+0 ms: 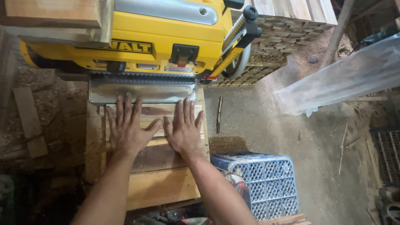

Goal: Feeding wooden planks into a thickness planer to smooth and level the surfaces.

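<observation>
Both forearms reach up from the bottom edge, palms flat on pale wooden boards [156, 113] lying before a yellow benchtop thickness planer [125, 37].

Seen from the head camera, the left hand [127, 129] and the right hand [182, 129] lie side by side, thumbs nearly touching, fingers spread and pointing at the planer's grey metal infeed table [141, 89]; neither grips anything, and the flat press looks meant to hold the boards level and square to the opening. The boards rest on a rough wooden stand [160, 187], their far ends at the infeed table. A blue plastic lattice crate [266, 185] sits just right of the stand; I cannot tell what it holds. Stacked small wooden blocks [283, 29] stand behind the planer, and a clear plastic sheet [346, 79] hangs to the right above the sawdust-covered floor [266, 121].
</observation>
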